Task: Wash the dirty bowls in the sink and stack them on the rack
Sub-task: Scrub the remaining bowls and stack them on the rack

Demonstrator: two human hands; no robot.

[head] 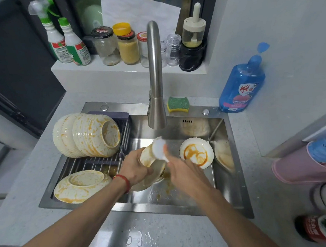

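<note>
Now left hand (134, 167) fingers curl round bowl (151, 159); right hand (178, 168) blurred, grip unclear.

Lighting: bright, even, from overhead; shadows soft. Glare: on sink (185, 197) steel floor and wet counter (136, 240) front edge. Blur: motion smear on right hand (178, 166) and held bowl (151, 155). Distortion: wide-angle bowing toward frame edges; corners softer.

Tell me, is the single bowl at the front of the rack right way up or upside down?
Upside down. The bowl lies rim-down on the rack, its round foot ring facing up, with orange smears across its outside.
</note>
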